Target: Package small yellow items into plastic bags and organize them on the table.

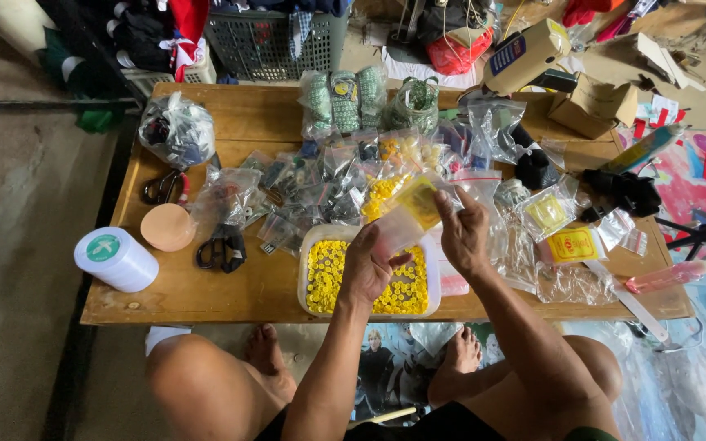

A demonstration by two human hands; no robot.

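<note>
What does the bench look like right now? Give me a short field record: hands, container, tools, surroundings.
left hand: left hand holds a small clear bag over the tray
right hand: right hand pinches the same bag from the right
container: clear plastic tray of yellow buttons, at the near edge of the wooden table
tools: two scissors, one black-handled, one red-handled
left of tray: white spool, round tan pad
behind: heap of small clear packets

Glossy clear plastic bag (402, 219); translucent plastic tub (314, 245); matt worn wood table (206, 294); matt plastic buttons (328, 273).
</note>
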